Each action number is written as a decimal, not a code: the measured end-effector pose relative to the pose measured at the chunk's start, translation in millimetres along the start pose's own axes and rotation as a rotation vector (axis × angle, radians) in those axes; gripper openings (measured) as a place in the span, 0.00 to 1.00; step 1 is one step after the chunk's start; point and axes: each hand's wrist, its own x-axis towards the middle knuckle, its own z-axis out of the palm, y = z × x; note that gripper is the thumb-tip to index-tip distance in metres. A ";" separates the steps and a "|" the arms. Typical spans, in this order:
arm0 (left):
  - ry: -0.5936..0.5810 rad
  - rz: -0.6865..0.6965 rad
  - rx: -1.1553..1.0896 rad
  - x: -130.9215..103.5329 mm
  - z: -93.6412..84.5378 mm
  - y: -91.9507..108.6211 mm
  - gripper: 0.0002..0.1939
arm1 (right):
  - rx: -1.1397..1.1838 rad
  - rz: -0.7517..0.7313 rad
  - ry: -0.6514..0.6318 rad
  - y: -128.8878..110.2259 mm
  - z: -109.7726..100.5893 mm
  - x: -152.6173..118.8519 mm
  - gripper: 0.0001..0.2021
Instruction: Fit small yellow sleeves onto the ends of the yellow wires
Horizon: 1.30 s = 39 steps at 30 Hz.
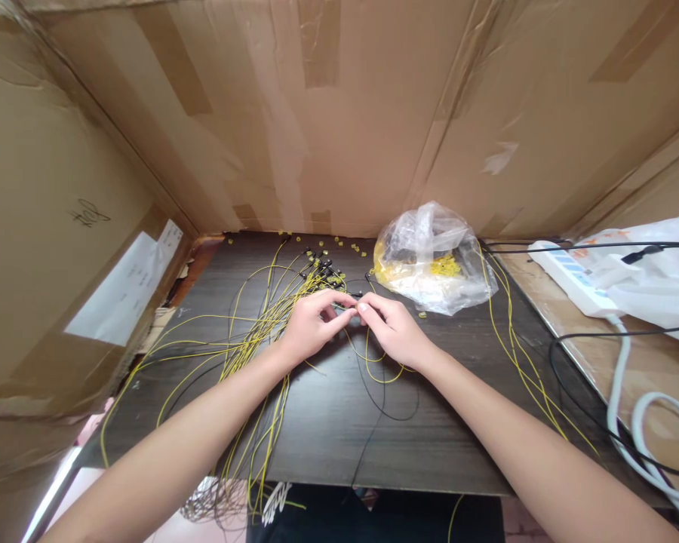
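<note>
My left hand (318, 323) and my right hand (393, 328) meet above the middle of the table, fingertips pinched close together. Thin yellow and black wires run from between them, and a yellow wire (393, 379) loops below my right hand. The tiny piece at my left fingertips is mostly covered by the fingers. Just beyond my left hand lies a heap of small black connectors (324, 268) mixed with little yellow pieces. A bundle of yellow and black wires (249, 351) trails from that heap, passing under my left forearm and over the table's front edge.
A clear plastic bag (430, 226) with yellow pieces inside stands back right. More yellow wires (512, 332) lie on the right. A white power strip (571, 279) and thick white cable (619, 369) lie beyond the table's right edge. Cardboard walls (362, 136) enclose the dark table (328, 422).
</note>
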 end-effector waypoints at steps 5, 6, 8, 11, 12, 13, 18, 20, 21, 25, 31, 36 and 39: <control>-0.015 -0.075 -0.055 0.7 0.0 -0.6 0.06 | 0.021 0.012 -0.005 -0.7 -0.2 -0.4 0.14; -0.019 -0.081 -0.064 0.8 -0.1 -0.7 0.06 | 0.028 0.016 -0.007 -0.4 -0.3 -0.4 0.13; -0.028 -0.081 -0.072 0.9 -0.6 -1.2 0.05 | 0.042 0.028 -0.013 0.5 -0.5 -0.3 0.13; -0.035 -0.039 -0.042 1.0 -1.6 -1.8 0.04 | 0.060 0.046 -0.027 1.6 -1.1 0.0 0.13; -0.035 -0.017 -0.021 1.0 -1.8 -1.8 0.04 | 0.065 0.046 -0.030 1.7 -1.2 0.1 0.14; -0.035 0.005 0.001 0.9 -2.1 -1.8 0.04 | 0.068 0.043 -0.032 1.8 -1.4 0.2 0.15; -0.026 0.058 0.057 0.3 -1.9 -1.0 0.05 | 0.058 0.026 -0.027 1.5 -0.9 0.4 0.17; -0.025 0.061 0.067 -0.2 -1.8 -0.8 0.04 | 0.037 0.014 -0.024 2.0 -0.2 0.4 0.17; -0.025 0.065 0.072 -0.4 -1.9 -0.7 0.04 | 0.021 0.003 -0.021 2.4 0.2 0.4 0.18; -0.027 0.090 0.080 -0.4 -2.6 -0.1 0.05 | -0.070 -0.059 -0.004 3.7 1.7 -0.3 0.18; -0.007 0.046 0.043 1.9 -2.3 2.4 0.05 | -0.082 -0.120 0.084 0.4 1.0 -2.3 0.06; -0.003 0.033 0.014 1.9 -2.1 1.9 0.05 | -0.042 -0.123 0.077 -1.0 0.2 -2.5 0.06; -0.011 0.055 0.044 1.2 -3.1 0.0 0.04 | -0.038 -0.099 0.062 -0.8 -0.4 -2.5 0.06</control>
